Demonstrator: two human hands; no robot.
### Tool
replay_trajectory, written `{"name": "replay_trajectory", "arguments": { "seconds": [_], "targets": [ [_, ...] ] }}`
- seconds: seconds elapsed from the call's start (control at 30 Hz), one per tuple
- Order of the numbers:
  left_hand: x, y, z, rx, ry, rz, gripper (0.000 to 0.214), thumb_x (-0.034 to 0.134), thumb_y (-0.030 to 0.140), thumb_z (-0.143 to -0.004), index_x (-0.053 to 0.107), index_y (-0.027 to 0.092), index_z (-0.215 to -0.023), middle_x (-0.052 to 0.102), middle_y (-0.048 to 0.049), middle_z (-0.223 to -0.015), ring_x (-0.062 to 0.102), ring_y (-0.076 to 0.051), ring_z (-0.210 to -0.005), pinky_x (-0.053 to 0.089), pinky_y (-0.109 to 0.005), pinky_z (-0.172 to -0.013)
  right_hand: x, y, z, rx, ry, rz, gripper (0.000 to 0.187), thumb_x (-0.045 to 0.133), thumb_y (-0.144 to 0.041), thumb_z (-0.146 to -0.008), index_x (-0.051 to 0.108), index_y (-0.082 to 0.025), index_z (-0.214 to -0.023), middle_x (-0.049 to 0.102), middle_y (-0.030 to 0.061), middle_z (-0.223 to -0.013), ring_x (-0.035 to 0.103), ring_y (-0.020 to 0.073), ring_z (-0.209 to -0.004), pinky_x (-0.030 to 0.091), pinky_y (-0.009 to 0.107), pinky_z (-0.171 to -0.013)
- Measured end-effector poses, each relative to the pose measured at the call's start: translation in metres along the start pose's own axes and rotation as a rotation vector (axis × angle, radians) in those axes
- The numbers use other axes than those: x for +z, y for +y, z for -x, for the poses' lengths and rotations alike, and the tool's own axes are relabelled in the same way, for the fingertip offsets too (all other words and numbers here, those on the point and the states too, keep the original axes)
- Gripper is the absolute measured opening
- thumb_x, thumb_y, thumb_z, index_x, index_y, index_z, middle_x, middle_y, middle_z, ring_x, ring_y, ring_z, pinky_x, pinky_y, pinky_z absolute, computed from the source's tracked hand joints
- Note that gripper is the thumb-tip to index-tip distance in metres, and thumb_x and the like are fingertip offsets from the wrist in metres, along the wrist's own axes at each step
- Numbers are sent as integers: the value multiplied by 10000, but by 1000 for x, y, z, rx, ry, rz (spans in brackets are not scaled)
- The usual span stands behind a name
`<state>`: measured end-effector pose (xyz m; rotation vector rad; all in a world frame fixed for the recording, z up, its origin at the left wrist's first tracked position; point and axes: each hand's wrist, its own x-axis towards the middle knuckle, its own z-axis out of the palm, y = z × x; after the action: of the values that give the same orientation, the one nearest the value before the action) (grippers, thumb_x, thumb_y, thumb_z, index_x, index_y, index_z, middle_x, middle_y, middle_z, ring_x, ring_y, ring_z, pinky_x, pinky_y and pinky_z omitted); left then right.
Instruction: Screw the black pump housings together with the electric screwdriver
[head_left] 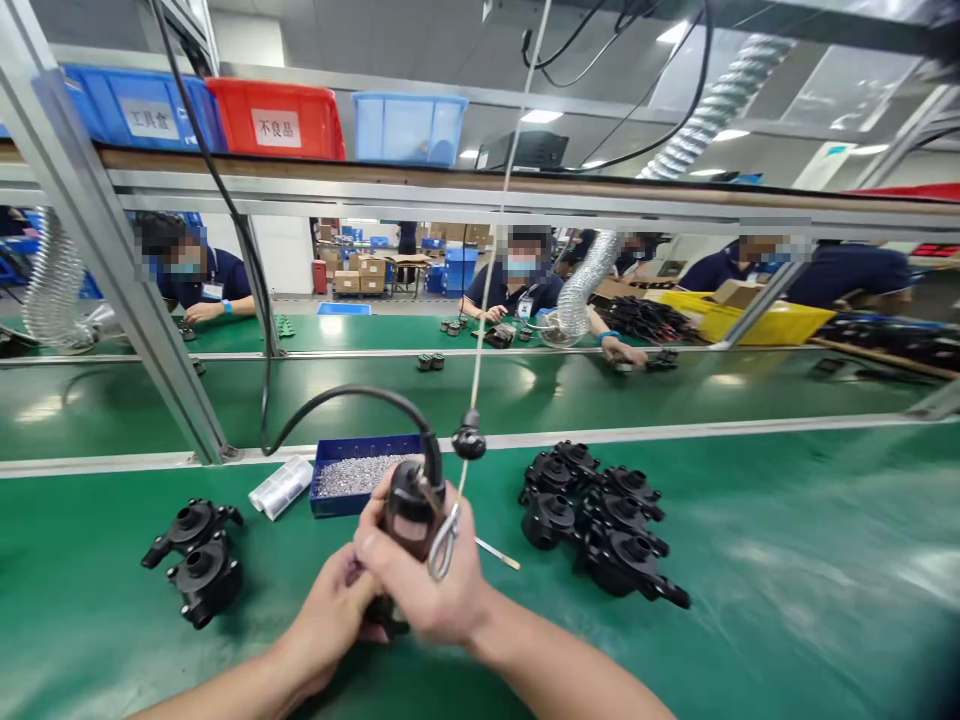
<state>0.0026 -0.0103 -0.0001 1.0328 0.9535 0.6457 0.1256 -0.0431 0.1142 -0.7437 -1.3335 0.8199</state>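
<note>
My right hand is wrapped round a black electric screwdriver, which stands upright on a black cable and a hanging cord with a metal hook. Lower and to the left, my left hand grips a black plastic pump housing beneath the screwdriver. The hands hide most of that housing and the driver's tip. Behind them lies a blue tray full of small silvery screws. Two black pump housings sit on the left, and a cluster of several more lies to the right.
A white roll-like packet lies beside the tray, and a thin strip rests right of my hands. Beyond the green bench runs a conveyor carrying small black parts. Co-workers sit opposite. Bins line the overhead shelf.
</note>
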Motion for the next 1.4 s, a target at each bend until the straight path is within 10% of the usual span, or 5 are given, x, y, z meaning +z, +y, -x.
{"name": "replay_trajectory", "arguments": {
  "seconds": [0.2, 0.63, 0.77, 1.1, 1.4],
  "targets": [
    [9, -16, 5, -27, -44, -7, 478, 809, 535, -704, 548, 199, -921, 614, -2, -812, 588, -141, -681, 524, -224, -509, -21, 8, -15, -123, 196, -95, 245, 722, -315, -902, 527, -255, -1037, 632, -35, -730, 543, 111, -471, 467, 249, -448],
    [9, -20, 3, -35, -42, 22, 437, 804, 448, -694, 519, 201, -915, 579, -3, -840, 600, -150, -699, 549, -246, -509, -17, 24, -20, 12, -130, -95, 222, 730, -211, -882, 547, -236, -1006, 633, -23, -766, 559, 104, -507, 480, 233, -465],
    [11, -16, 7, -8, -43, 9, 399, 770, 398, -712, 518, 201, -951, 566, -1, -851, 588, -150, -714, 568, -267, -544, -14, 27, -15, -58, -58, -69, 193, 709, -195, -866, 547, -241, -962, 584, -38, -723, 499, 95, -493, 447, 226, -450],
    [12, -14, 12, 14, -36, -6, 408, 769, 424, -711, 475, 220, -907, 587, -15, -890, 610, -161, -708, 562, -291, -547, -5, 29, -17, -2, 21, -39, 256, 759, -291, -864, 545, -230, -990, 603, -18, -773, 521, 97, -513, 454, 226, -445],
    [11, -12, 10, -41, -59, 33, 423, 802, 409, -667, 506, 214, -897, 534, 32, -802, 592, -138, -659, 556, -259, -495, -22, 27, -16, 151, -201, -364, 553, 747, -624, -789, 602, -208, -1124, 722, 72, -816, 518, 142, -514, 416, 281, -471]
  ]
}}
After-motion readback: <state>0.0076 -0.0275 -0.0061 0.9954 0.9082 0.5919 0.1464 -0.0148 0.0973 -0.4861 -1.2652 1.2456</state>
